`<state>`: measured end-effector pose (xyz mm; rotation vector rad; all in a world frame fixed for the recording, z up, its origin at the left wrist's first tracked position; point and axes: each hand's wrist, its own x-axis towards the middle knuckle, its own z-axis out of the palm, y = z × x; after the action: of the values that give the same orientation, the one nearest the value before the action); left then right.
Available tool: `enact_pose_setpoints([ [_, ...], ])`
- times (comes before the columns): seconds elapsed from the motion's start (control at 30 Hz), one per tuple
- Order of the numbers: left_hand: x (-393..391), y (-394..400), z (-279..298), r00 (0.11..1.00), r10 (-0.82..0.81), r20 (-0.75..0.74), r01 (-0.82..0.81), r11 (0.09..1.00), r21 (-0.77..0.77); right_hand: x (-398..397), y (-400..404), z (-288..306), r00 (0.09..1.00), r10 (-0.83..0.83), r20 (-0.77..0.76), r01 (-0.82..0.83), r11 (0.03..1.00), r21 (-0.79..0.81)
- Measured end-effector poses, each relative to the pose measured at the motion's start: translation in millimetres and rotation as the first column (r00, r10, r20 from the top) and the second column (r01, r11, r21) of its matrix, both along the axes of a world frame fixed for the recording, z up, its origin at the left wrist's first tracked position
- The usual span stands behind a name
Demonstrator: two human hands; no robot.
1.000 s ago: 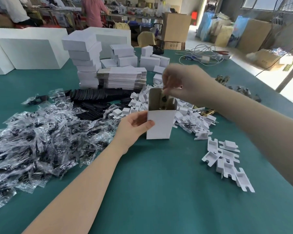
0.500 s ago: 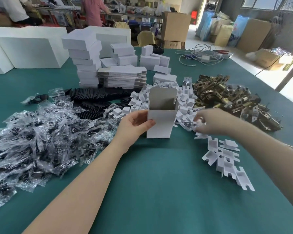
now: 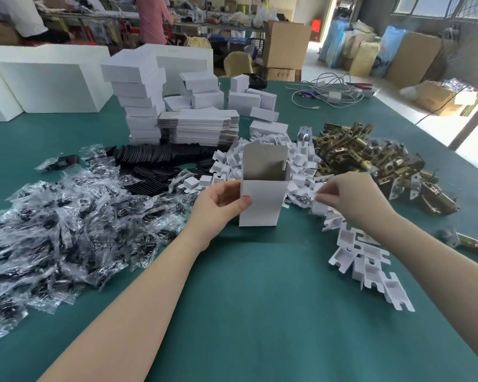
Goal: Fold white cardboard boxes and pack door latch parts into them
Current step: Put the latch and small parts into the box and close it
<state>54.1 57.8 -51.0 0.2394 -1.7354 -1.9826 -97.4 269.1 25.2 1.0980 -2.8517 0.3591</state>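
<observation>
A white cardboard box (image 3: 261, 202) stands upright on the green table (image 3: 260, 312), its top flap raised and its mouth open. My left hand (image 3: 218, 201) grips its left side, thumb across the front. Just right of the box, my right hand (image 3: 351, 197) pinches a small white folded cardboard insert (image 3: 319, 208) at the edge of the pile of white inserts (image 3: 367, 260). Brass door latch parts (image 3: 370, 158) lie heaped behind my right hand.
Clear bags of dark small parts (image 3: 58, 227) cover the left of the table. Black flat pieces (image 3: 160, 164), a stack of flat box blanks (image 3: 199, 128) and stacked folded boxes (image 3: 138, 97) sit behind. Cables (image 3: 326, 92) lie far right. One latch (image 3: 472, 244) lies by the right edge.
My right hand came down from the box's open top to the white inserts on the right and closed its fingers on one. The left hand and box stayed put.
</observation>
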Motion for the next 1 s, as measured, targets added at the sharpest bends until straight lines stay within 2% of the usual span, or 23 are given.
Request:
enact_pose_setpoints([
  [0.1, 0.1, -1.1, -0.4, 1.000, -0.008, -0.002, 0.008, 1.000, 0.005, 0.2, 0.8, 12.8, 0.997, 0.011, 0.081, -0.004, 0.996, -0.084],
  [0.2, -0.1, -1.2, -0.8, 1.000, -0.010, -0.009, 0.010, 1.000, 0.010, 3.8, 2.4, 36.4, 0.972, 0.024, 0.234, 0.015, 0.986, -0.164],
  [0.27, -0.3, -1.2, -0.5, 1.000, -0.012, -0.017, 0.013, 1.000, 0.015, 13.3, 0.6, 51.1, 0.956, 0.099, 0.276, 0.009, 0.931, -0.364],
  [0.33, -0.4, -1.3, 0.0, 1.000, -0.014, -0.020, 0.014, 1.000, 0.022, 28.1, -2.7, 64.4, 0.970, 0.222, 0.101, -0.110, 0.769, -0.629],
  [0.37, -0.3, -1.3, 0.3, 1.000, -0.016, -0.019, 0.017, 0.999, 0.028, 35.6, -4.9, 69.9, 0.959, 0.283, -0.029, -0.229, 0.706, -0.670],
  [0.4, -0.4, -1.3, 0.3, 1.000, -0.018, -0.018, 0.018, 0.999, 0.033, 42.2, -7.5, 74.6, 0.928, 0.340, -0.154, -0.358, 0.696, -0.622],
  [0.47, -0.2, -1.6, -0.3, 1.000, -0.016, -0.014, 0.017, 0.999, 0.030, 48.5, -14.5, 80.1, 0.842, 0.437, -0.318, -0.531, 0.776, -0.340],
  [0.57, 0.3, -1.2, -0.3, 1.000, -0.015, -0.011, 0.015, 1.000, 0.023, 47.1, -27.7, 86.5, 0.787, 0.504, -0.356, -0.526, 0.850, 0.040],
  [0.73, 0.9, -1.5, 0.6, 1.000, -0.016, -0.004, 0.016, 1.000, 0.013, 50.3, -55.5, 95.7, 0.749, 0.584, -0.313, -0.446, 0.793, 0.414],
  [0.8, 0.7, -1.2, 0.6, 1.000, -0.017, 0.000, 0.017, 1.000, 0.006, 53.8, -64.5, 96.9, 0.756, 0.589, -0.285, -0.398, 0.760, 0.514],
  [0.9, 0.6, -0.3, 1.5, 1.000, -0.023, 0.000, 0.023, 1.000, 0.014, 55.3, -66.4, 92.2, 0.798, 0.558, -0.230, -0.350, 0.738, 0.577],
  [1.0, 0.6, -1.3, 2.3, 1.000, -0.018, 0.002, 0.018, 1.000, 0.022, 56.6, -61.5, 69.0, 0.839, 0.470, -0.275, -0.290, 0.814, 0.504],
])
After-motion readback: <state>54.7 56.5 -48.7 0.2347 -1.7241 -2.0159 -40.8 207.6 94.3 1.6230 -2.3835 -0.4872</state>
